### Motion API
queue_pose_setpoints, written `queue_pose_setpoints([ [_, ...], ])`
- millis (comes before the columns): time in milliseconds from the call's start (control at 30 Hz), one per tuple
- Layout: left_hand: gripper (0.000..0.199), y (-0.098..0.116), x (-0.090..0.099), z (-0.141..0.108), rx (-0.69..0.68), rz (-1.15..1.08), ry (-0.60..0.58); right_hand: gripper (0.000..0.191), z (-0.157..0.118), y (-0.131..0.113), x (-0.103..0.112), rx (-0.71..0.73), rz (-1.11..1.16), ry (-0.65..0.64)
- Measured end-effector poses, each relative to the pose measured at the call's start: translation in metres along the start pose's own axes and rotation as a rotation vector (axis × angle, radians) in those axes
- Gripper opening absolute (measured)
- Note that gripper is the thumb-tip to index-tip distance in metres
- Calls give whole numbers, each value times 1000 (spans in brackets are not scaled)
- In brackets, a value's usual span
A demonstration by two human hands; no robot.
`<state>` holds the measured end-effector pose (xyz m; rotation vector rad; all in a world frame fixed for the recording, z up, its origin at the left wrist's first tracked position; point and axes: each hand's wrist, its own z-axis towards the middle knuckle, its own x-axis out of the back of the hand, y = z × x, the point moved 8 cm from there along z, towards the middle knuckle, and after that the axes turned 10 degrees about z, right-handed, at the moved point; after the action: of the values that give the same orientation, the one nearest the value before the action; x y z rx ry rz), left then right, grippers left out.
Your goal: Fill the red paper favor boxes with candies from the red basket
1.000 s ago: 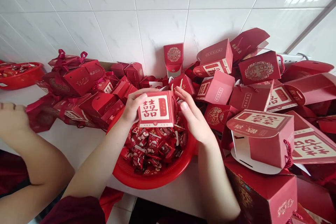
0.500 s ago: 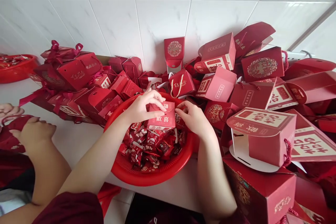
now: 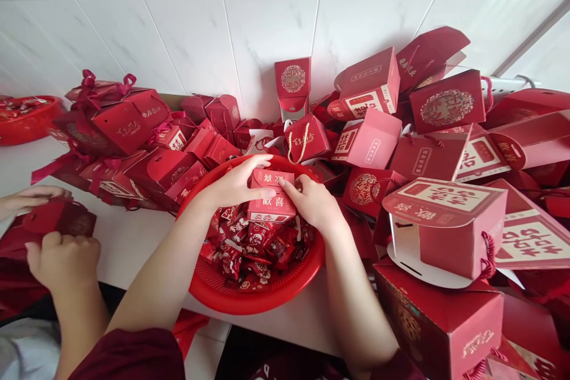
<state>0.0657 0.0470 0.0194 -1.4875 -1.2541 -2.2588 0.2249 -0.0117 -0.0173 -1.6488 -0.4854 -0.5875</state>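
A small red gift box [image 3: 271, 206] with white lettering sits on top of wrapped candies [image 3: 256, 243] in a round red plastic basket [image 3: 262, 304]. Its lid flap looks folded down. My left hand [image 3: 238, 185] grips the box from the left, thumb along its front and fingers over the far side. My right hand [image 3: 312, 200] holds the right side, with the thumb pressed on the top near the flap and the other fingers partly hidden.
Piled red gift boxes [image 3: 421, 160] crowd the right, and ribboned boxes [image 3: 116, 124] stand at the left. A small box [image 3: 293, 86] leans on the tiled wall [image 3: 271, 29]. At far left, a co-worker's hands [image 3: 66, 258] hold a dark red box [image 3: 60, 217]; another red basket [image 3: 31, 124] stands behind.
My right hand has moved from the box's right edge onto its top, thumb now pressing near the flap. My left hand stays on the box. The co-worker's hands and box have shifted right.
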Motion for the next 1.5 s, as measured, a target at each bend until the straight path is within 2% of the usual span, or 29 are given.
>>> queue_pose_setpoints([
  [100, 78, -6, 1, -1, 77, -2, -52, 68, -1, -2, 2, 33, -10, -3],
  [233, 45, -5, 0, 1, 126, -40, -46, 71, -3, -1, 1, 19, -33, -43],
  [333, 38, -7, -2, 2, 182, -55, -4, 70, -7, -3, 4, 12, -44, -52],
  [533, 38, -10, -3, 3, 195, -31, -8, 47, -15, -8, 13, 68, -88, -22],
  [633, 40, -12, -3, 3, 194, -53, -11, 36, -18, -9, 12, 127, -77, -70],
  [767, 42, -15, -7, 2, 183, -125, -46, 43, -21, -10, 11, 146, -6, -136],
  [933, 41, -14, -3, 1, 180, -113, -39, 65, -22, -13, 12, 134, 5, -116],
  [1000, 40, -9, -1, 1, 166, -84, -39, 68, -22, -14, 9, 126, -12, -110],
  [1100, 39, -9, 3, -1, 189, -35, -21, 65, -20, -14, 4, 116, -66, -99],
  [1300, 47, -35, 10, -8, 300, -79, -3, 59, -15, -9, -5, 79, -31, -151],
  [1400, 49, -33, 12, -10, 281, 6, -16, 57, -15, -8, -3, 51, -11, -150],
  [1500, 50, -27, 17, -13, 319, 121, 35, 53, -14, -9, -1, 43, -7, -122],
])
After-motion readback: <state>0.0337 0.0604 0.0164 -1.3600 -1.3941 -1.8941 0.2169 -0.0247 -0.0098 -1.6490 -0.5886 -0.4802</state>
